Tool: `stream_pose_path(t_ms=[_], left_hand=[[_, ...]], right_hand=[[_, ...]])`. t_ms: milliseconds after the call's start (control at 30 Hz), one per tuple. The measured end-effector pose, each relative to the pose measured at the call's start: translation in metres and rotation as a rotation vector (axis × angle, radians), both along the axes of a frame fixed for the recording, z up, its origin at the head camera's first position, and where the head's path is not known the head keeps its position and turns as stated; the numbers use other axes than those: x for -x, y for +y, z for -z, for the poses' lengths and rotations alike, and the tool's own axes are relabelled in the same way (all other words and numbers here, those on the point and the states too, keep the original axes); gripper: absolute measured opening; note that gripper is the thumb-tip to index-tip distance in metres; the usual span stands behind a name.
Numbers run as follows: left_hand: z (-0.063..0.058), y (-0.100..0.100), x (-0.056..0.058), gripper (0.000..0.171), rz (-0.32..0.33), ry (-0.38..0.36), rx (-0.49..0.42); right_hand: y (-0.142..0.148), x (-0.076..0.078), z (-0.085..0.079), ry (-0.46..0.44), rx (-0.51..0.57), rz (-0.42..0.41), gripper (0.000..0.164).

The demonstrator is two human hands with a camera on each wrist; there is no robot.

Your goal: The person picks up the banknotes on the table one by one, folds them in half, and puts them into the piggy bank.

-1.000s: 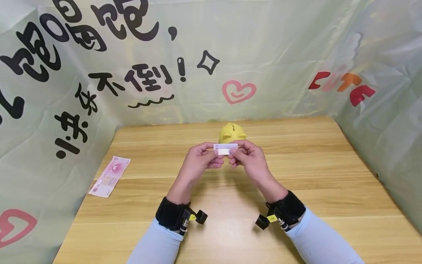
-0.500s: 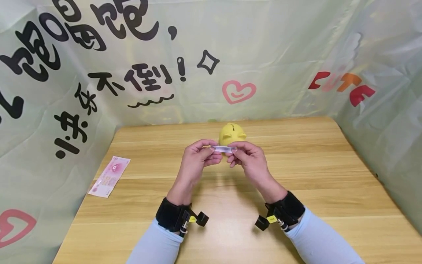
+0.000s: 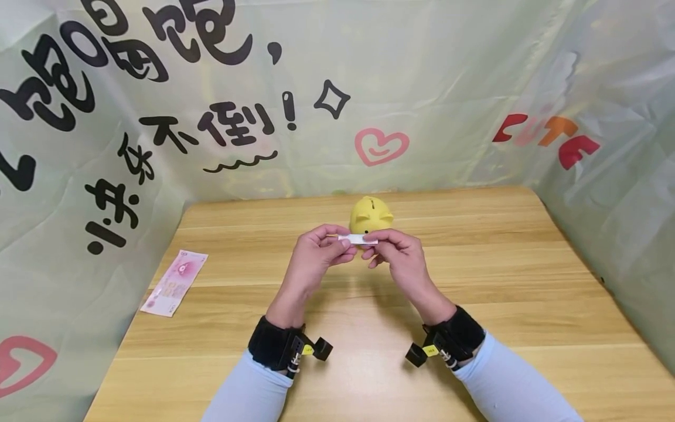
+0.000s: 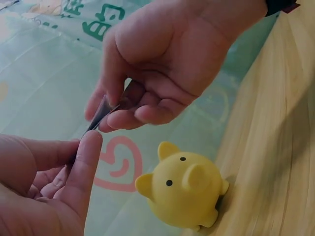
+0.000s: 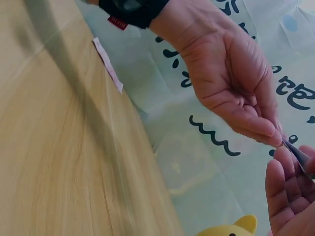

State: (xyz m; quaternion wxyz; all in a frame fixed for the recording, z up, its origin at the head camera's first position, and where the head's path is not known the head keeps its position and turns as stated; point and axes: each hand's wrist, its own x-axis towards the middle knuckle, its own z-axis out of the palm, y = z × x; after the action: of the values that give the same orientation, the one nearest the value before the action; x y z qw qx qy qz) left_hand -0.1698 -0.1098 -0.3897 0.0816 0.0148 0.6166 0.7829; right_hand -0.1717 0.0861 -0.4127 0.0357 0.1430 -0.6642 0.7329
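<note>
Between both hands is a narrow folded banknote (image 3: 357,239), pale white on the side facing the head camera. Its left end is pinched by the left hand (image 3: 315,253) between thumb and fingers. At the other end, the right hand (image 3: 403,251) pinches it too. The left wrist view shows the folded note (image 4: 102,113) edge-on, its layers slightly apart; the fingertips cover its ends. Just beyond the hands stands a yellow piggy bank (image 3: 371,214) with a slot on top. In the left wrist view this piggy bank (image 4: 189,189) is upright, apart from both hands.
A pink banknote (image 3: 175,283) lies flat near the left edge of the wooden table (image 3: 358,375). A printed fabric backdrop (image 3: 448,70) rises behind the table and along both sides. Each wrist wears a black band (image 3: 275,343) with a small camera.
The folded note has become narrower since a second ago, passing through a thin purple strip to a white face. The fingers have shifted slightly along it. The piggy bank and pink banknote stay put.
</note>
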Motion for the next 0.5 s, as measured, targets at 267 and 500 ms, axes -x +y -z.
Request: stream_pose_path(t_ms=[267, 500], left_hand=[[0.003, 0.007, -0.002, 0.027, 0.022, 0.008, 0.149], [0.007, 0.011, -0.003, 0.014, 0.021, -0.005, 0.169]], right_hand=[[-0.003, 0.001, -0.002, -0.118, -0.175, 0.038, 0.025], [-0.006, 0.0, -0.002, -0.133, -0.206, 0.04, 0.02]])
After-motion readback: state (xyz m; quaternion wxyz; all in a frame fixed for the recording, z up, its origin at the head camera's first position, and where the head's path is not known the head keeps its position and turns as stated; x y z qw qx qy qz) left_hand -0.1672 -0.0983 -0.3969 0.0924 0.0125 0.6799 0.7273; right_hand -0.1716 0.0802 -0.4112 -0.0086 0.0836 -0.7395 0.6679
